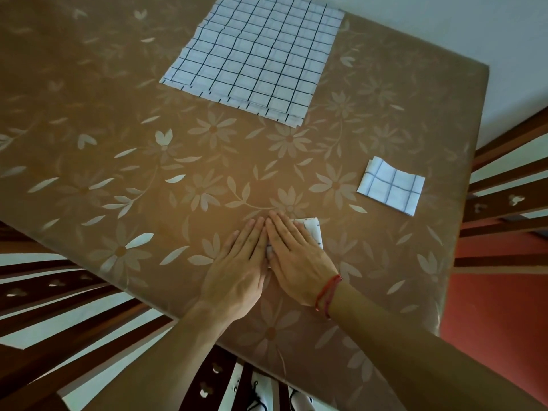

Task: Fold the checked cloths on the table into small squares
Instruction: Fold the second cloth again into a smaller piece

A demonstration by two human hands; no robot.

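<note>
A home dining room: the bench point(89, 161) wears a brown flowered cover point(213, 129), and dark wooden chairs point(498, 213) with slatted backs stand round its edges.

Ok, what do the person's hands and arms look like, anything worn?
Both forearms are bare, with no sleeves or gloves in view. The right hand has a thin red string bracelet wound round its wrist. The left hand wears nothing.
</note>
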